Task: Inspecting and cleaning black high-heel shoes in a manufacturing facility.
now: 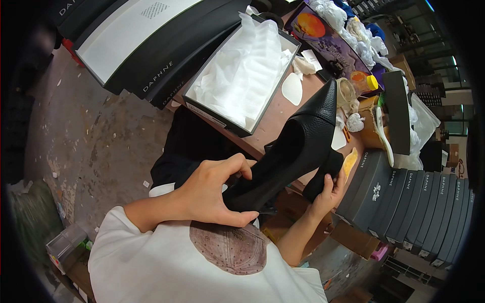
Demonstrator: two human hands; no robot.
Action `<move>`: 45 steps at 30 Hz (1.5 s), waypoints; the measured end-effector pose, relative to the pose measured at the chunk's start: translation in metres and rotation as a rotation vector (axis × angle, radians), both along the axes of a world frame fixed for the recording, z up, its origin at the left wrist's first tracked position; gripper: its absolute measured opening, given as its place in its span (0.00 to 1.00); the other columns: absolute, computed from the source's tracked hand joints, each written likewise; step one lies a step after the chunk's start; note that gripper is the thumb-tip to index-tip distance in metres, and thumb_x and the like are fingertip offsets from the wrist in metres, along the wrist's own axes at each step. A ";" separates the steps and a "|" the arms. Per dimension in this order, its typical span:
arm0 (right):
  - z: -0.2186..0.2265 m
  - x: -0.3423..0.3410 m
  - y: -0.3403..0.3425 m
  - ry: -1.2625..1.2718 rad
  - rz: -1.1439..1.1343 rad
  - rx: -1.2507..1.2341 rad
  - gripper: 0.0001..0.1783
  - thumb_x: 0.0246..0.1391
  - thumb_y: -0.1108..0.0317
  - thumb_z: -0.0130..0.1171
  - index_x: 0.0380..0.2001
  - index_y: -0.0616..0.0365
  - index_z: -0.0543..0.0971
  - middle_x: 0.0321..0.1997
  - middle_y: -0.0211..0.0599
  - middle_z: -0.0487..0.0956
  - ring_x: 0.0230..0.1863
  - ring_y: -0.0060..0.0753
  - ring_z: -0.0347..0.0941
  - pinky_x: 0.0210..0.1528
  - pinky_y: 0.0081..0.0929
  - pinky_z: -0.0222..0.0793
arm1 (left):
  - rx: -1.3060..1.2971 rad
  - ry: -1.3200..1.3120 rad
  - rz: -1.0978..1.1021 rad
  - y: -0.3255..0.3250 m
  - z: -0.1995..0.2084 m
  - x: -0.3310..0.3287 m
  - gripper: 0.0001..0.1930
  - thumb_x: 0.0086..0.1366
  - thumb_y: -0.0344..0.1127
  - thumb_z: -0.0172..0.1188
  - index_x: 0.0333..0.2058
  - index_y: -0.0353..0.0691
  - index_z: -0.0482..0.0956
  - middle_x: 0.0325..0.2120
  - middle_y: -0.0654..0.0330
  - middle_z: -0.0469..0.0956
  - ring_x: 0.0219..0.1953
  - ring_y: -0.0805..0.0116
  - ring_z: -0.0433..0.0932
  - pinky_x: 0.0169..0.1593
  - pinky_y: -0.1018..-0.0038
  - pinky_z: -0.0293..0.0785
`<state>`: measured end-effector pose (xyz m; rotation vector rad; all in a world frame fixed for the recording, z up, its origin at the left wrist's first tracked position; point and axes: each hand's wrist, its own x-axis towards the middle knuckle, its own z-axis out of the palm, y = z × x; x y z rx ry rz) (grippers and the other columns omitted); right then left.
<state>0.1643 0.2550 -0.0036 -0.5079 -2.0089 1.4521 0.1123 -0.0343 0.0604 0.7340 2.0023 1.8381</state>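
Note:
A black leather shoe (298, 146) with a pointed toe is held up in front of my chest, its toe aimed away to the upper right. My left hand (212, 189) curls round the back end of the shoe, thumb on the near side and fingers on the far side. On the right, my right hand (326, 198) is closed on a black block-like part that looks like a heel. Whether this part belongs to the same shoe or a second one, I cannot tell. Beyond the shoe, an open shoebox (247, 130) holds white tissue paper (240, 70).
Long dark boxes (166, 55) lie at the far left. More grey shoeboxes (414, 202) stand in a row on the right. The brown table (270, 108) carries white insole-like pieces (292, 89), a yellow-capped jar (361, 82) and crumpled paper (355, 122). White scraps litter the floor (101, 141).

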 end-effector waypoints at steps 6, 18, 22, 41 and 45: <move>-0.001 0.000 -0.001 -0.009 0.006 0.008 0.24 0.49 0.79 0.51 0.52 0.68 0.71 0.52 0.36 0.69 0.50 0.28 0.64 0.57 0.24 0.56 | -0.020 0.018 0.009 -0.001 -0.001 0.000 0.26 0.40 0.42 0.72 0.32 0.35 0.67 0.36 0.54 0.78 0.28 0.65 0.76 0.33 0.75 0.72; -0.001 -0.006 0.001 0.036 0.024 -0.039 0.23 0.52 0.78 0.50 0.53 0.66 0.71 0.48 0.33 0.70 0.48 0.24 0.66 0.53 0.21 0.60 | 0.230 -0.268 0.029 0.025 -0.007 -0.018 0.29 0.49 0.42 0.71 0.43 0.34 0.65 0.31 0.56 0.74 0.33 0.73 0.74 0.34 0.78 0.71; 0.002 -0.004 0.006 0.036 0.016 -0.050 0.23 0.52 0.78 0.50 0.54 0.65 0.70 0.47 0.31 0.70 0.46 0.23 0.65 0.54 0.21 0.59 | 0.287 -0.253 0.122 0.021 -0.015 -0.052 0.30 0.54 0.42 0.67 0.50 0.34 0.65 0.33 0.54 0.76 0.34 0.73 0.75 0.38 0.78 0.72; -0.004 -0.003 0.022 0.021 -0.071 0.026 0.23 0.49 0.80 0.51 0.52 0.67 0.72 0.52 0.36 0.69 0.51 0.29 0.65 0.56 0.23 0.58 | -0.131 0.523 0.074 0.113 -0.031 -0.032 0.32 0.51 0.37 0.64 0.52 0.26 0.65 0.48 0.42 0.69 0.51 0.45 0.68 0.54 0.62 0.65; 0.000 0.009 0.023 0.060 -0.100 -0.009 0.24 0.49 0.79 0.52 0.53 0.66 0.71 0.52 0.36 0.68 0.52 0.28 0.65 0.56 0.24 0.59 | -0.513 0.303 0.029 0.145 -0.076 -0.068 0.30 0.51 0.42 0.65 0.48 0.28 0.67 0.43 0.42 0.69 0.46 0.43 0.69 0.51 0.58 0.66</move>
